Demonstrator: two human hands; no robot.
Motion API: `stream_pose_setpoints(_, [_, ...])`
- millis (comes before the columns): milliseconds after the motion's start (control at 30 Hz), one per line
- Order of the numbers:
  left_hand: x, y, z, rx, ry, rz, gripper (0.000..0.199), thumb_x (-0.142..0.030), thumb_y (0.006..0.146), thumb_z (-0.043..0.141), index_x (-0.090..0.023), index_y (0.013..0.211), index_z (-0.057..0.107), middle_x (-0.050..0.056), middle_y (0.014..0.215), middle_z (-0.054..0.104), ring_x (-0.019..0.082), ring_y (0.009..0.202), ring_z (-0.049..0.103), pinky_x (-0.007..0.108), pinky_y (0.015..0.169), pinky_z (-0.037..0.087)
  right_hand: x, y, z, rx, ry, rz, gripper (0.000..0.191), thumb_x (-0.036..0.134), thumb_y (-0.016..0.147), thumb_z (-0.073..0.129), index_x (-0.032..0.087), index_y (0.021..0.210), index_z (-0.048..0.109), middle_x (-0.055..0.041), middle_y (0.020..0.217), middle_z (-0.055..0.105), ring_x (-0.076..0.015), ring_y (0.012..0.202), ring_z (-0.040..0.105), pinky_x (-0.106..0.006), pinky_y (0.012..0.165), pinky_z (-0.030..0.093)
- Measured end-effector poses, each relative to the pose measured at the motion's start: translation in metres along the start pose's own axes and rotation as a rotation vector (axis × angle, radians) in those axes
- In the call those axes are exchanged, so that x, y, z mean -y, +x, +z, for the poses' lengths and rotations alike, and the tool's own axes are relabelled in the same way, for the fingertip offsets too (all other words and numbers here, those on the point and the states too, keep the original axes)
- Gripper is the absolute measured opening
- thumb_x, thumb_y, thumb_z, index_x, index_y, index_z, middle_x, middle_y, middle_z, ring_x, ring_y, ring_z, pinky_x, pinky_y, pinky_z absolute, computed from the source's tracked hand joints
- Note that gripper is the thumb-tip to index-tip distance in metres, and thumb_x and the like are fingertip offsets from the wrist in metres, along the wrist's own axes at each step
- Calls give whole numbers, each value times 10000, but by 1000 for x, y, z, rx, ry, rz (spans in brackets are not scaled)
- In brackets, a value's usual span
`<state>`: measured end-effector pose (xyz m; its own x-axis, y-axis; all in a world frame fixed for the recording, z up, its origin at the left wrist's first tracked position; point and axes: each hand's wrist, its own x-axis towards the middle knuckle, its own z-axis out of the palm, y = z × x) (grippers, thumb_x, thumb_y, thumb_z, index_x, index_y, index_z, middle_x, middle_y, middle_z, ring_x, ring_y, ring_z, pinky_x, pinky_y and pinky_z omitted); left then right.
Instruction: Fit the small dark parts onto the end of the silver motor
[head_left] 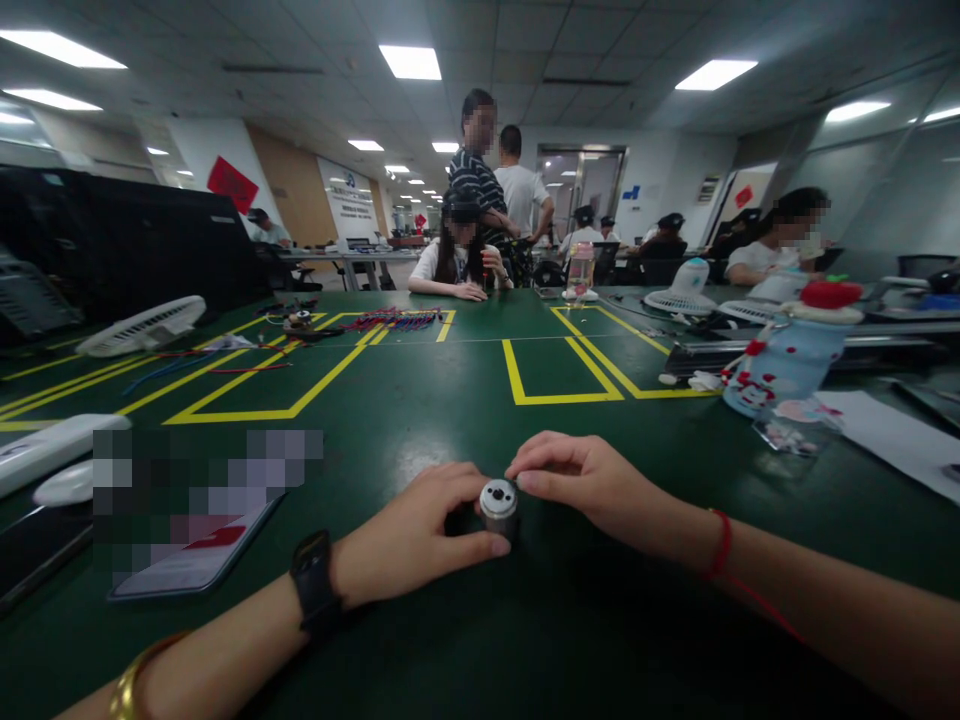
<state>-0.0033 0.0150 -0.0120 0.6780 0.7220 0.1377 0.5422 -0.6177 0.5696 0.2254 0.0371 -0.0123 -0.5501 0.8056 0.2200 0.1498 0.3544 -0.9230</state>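
Note:
A small metal cylinder (498,508), which looks like a small motor, stands upright on the green table. Its pale round top has several dark holes. My left hand (416,522) is closed around its left side, with the thumb across the front near the base and the fingers behind. Just right of its top edge, the thumb and index finger of my right hand (589,475) are pinched together. Whether something tiny sits between those fingertips cannot be made out.
A smartphone (202,545) lies left of my left wrist. At the right stand a blue bottle (787,360) and a sheet of paper (900,440). Bundled wires (394,319) lie farther back, near a white fan (142,325). A person (457,262) sits across the table.

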Motion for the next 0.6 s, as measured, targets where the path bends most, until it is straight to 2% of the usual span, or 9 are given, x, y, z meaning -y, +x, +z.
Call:
stream_pose_setpoints(100, [0, 0, -2, 12, 1, -8, 215, -408, 886, 637, -205, 957, 631, 17, 935, 612, 200, 857, 547, 312, 769, 418, -6, -1, -9, 60, -114, 10, 147, 315, 843, 689, 224, 933, 760, -46, 1026, 655, -194, 952, 623, -343, 866, 475])
stream_pose_setpoints(267, [-1, -1, -4, 37, -32, -17, 199, -378, 894, 640, -211, 1001, 628, 13, 967, 609, 197, 890, 544, 319, 810, 407, -11, -4, -14, 205, -232, -41, 123, 312, 857, 692, 252, 940, 761, -33, 1056, 661, -194, 990, 608, -377, 940, 421])
stream_pose_setpoints(433, [0, -2, -4, 46, -52, -37, 195, -370, 893, 643, -213, 1007, 630, 12, 982, 605, 198, 904, 542, 316, 806, 407, -11, -6, -14, 266, -357, -53, 133, 335, 857, 698, 283, 962, 760, -27, 1116, 640, -215, 1079, 549, -410, 984, 353])
stream_pose_setpoints(600, [0, -2, -4, 54, -52, -50, 215, -399, 897, 630, -211, 1001, 628, 23, 992, 608, 203, 901, 543, 321, 802, 413, -10, -7, -14, 323, -413, -44, 130, 336, 861, 690, 305, 964, 763, -39, 1176, 604, -243, 1126, 490, -440, 987, 342])
